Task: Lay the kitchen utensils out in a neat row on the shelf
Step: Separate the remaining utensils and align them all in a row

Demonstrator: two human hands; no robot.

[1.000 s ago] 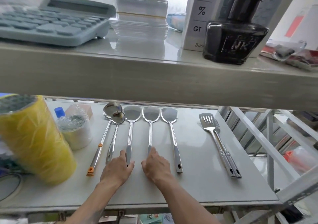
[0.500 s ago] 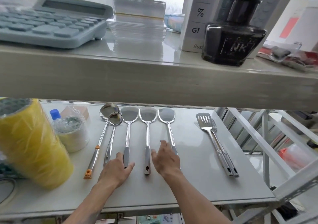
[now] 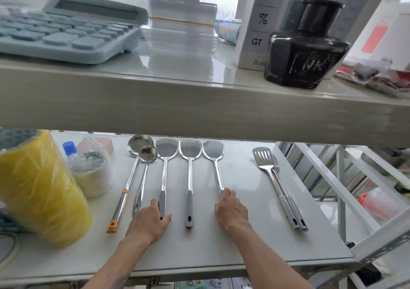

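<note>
On the lower shelf several steel utensils lie side by side, heads toward the back. From the left they are an orange-tipped ladle, a small ladle, then three spatulas. My left hand rests on the handle end of the left spatula, thumb and fingers either side of it. The middle spatula lies free between my hands. My right hand covers the handle of the right spatula. Two slotted turners lie stacked, apart at the right.
A big yellow roll, a wrapped white roll and a blue-capped bottle crowd the shelf's left. The upper shelf overhangs close above, carrying a calculator, an ink bottle and boxes. A white frame borders the right.
My right hand has moved right, from the middle spatula's handle onto the right spatula's handle, whose handle has swung straighter. My left hand has stayed on the left spatula.
</note>
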